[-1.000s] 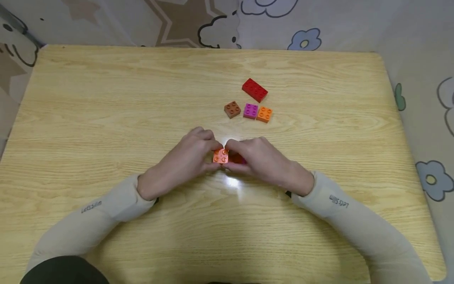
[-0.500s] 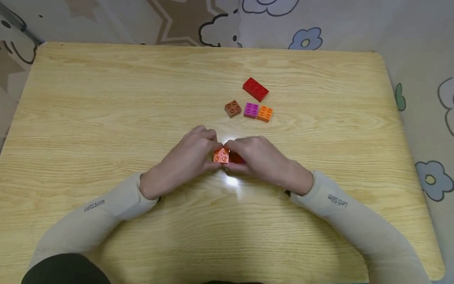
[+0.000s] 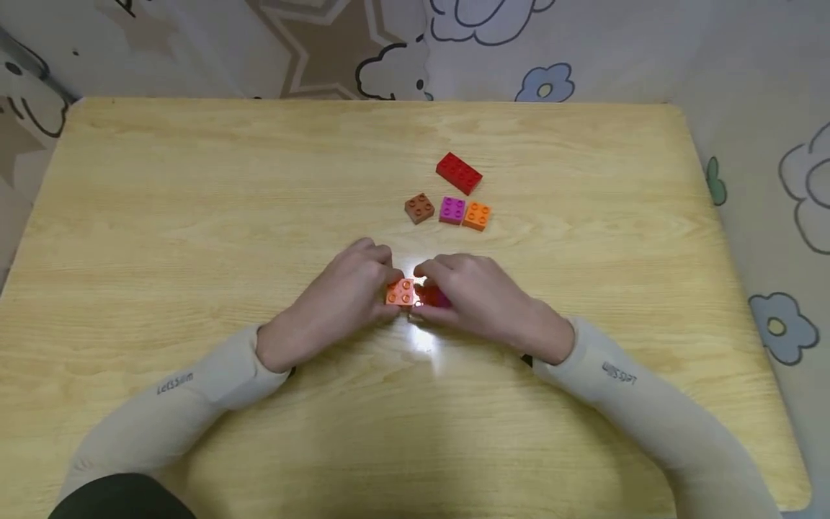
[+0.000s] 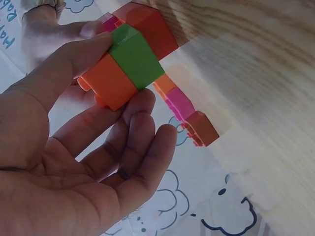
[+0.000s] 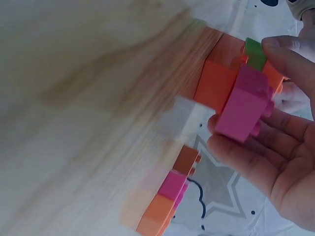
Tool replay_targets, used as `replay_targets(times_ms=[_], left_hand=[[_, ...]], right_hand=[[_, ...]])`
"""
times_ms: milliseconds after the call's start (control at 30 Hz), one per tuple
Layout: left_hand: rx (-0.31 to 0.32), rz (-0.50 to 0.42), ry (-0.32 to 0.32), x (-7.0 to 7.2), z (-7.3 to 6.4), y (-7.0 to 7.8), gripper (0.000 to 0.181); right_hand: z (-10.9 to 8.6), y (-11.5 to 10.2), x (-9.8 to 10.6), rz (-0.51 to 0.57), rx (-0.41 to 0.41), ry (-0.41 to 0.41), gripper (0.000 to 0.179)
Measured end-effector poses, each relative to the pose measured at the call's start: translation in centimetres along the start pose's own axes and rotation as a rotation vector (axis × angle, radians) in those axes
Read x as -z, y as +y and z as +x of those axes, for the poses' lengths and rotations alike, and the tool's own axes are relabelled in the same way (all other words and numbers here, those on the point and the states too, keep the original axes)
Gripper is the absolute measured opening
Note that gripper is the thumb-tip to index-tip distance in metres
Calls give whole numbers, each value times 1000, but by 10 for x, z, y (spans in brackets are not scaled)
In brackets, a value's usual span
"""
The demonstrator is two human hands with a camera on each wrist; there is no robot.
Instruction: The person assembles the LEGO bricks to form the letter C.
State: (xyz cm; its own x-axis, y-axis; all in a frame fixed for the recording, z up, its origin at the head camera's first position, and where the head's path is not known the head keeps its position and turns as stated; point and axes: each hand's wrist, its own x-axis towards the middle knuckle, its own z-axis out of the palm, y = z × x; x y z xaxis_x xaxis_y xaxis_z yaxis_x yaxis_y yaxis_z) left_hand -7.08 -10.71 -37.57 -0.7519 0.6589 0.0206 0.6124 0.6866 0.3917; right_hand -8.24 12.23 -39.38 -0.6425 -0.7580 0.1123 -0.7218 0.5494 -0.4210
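Observation:
In the left wrist view, my left hand [image 3: 344, 299] pinches an orange toy brick [image 4: 109, 81] stacked on a green one [image 4: 135, 56], between thumb and forefinger. Its other fingers are loosely bent. Against that stack stands a larger red brick [image 4: 150, 32], with a pink brick [image 5: 243, 103] on its studs. Whether the stack and the red brick are joined, I cannot tell. From the right, my right hand [image 3: 476, 295] curls thumb and fingers round the red and pink bricks, hiding much of them from above. Fingertips lie at the pink brick's lower edge.
Farther back on the wooden table [image 3: 194, 180] lie a red long brick [image 3: 459, 173], a brown brick [image 3: 419, 208], a pink brick [image 3: 452, 210] and an orange brick [image 3: 477, 215]. A patterned wall [image 3: 603, 50] borders the table's far side.
My right thumb and forefinger have spread apart slightly, and more of the red brick shows between the hands. The left hand keeps its pinch. The head view has tilted a little.

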Motion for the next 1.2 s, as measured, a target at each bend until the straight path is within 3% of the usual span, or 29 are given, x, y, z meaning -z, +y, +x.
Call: replay_targets(times_ms=[200,433,767,1033,1200], left_hand=[[25,17,-36,-2,-1,4,33],[39,15,-29,-2,-3,4,32],[79,-68,-16,-2,-3,4,33],[105,-78,-100,5,0,0,37],[151,-168,-152,18,1,-1,42]], right_hand=[[-18,5,3,-46,-64,-32,47],[-20,5,-1,-76,-32,-35,35],[-18,5,-4,-127,26,-5,31],[-16,6,-3,-144,45,-3,27],[-16,6,-3,-173,47,-12,28]])
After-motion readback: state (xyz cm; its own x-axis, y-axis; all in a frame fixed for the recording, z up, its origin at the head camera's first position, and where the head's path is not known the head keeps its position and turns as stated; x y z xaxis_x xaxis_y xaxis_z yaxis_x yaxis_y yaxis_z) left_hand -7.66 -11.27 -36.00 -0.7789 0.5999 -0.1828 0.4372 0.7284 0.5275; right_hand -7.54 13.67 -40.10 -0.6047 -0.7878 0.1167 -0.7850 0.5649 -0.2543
